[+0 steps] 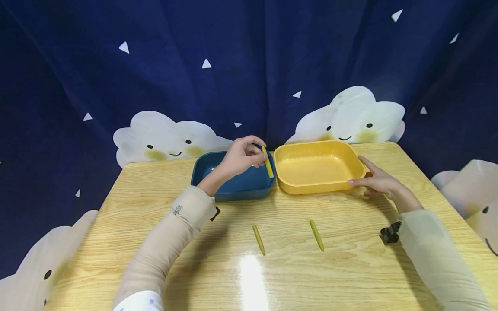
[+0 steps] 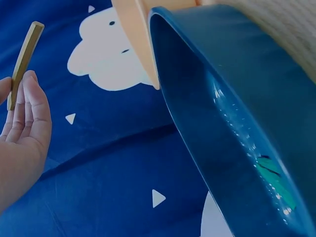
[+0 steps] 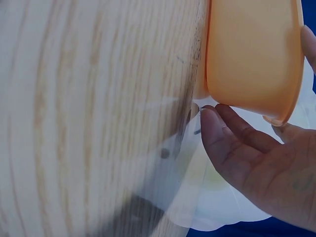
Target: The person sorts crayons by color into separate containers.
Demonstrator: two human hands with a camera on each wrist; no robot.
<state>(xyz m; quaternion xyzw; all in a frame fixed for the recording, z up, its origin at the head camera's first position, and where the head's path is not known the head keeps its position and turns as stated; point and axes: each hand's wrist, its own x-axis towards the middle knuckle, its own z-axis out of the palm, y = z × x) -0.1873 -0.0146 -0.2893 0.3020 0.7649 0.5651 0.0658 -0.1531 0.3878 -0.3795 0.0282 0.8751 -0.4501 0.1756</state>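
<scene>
Stick in left grip, above blue rim

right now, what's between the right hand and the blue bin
The yellow bin: in the head view it stands between the right hand, which touches it, and the blue bin.

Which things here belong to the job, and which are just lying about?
Likely in the job:
- left hand, pinching a yellow stick
- two loose sticks
- blue tray, green item inside
- yellow tray, held by the right hand

Probably just surroundings:
- table
- curtain
</scene>
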